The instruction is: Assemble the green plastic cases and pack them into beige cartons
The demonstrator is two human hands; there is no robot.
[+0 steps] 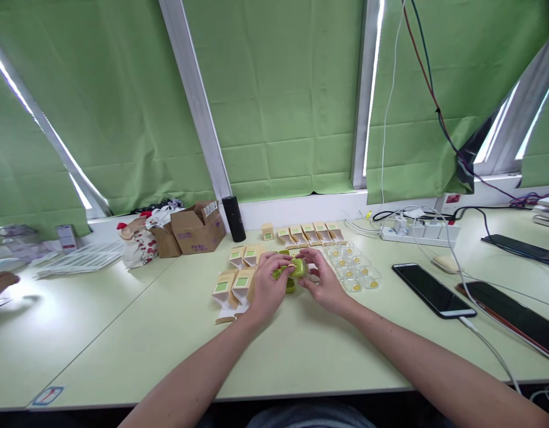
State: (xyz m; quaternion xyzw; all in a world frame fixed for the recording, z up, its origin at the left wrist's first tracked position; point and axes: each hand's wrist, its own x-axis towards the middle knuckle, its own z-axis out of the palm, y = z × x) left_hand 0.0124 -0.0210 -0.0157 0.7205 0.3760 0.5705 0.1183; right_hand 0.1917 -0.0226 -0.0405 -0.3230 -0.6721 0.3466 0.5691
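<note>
A small rounded green case [297, 268] is held up above the table between both hands. My left hand [271, 280] is closed on it, with fingers and thumb at its left side. My right hand [323, 282] curls its fingers and thumb around the right side, where something clear and shiny shows. Another green piece [290, 286] is partly hidden just below. To the right lie clear plastic trays [352, 265] with small yellow items in their cups. Beside my left hand stand several opened kraft boxes [233, 288] with green labels.
More kraft boxes [309, 234] line the back. A black cylinder [234, 219] and a cardboard carton [198, 229] stand at back left. Phones [434, 290], cables and a power strip [419, 233] occupy the right. Another person's hand [2, 284] shows at far left.
</note>
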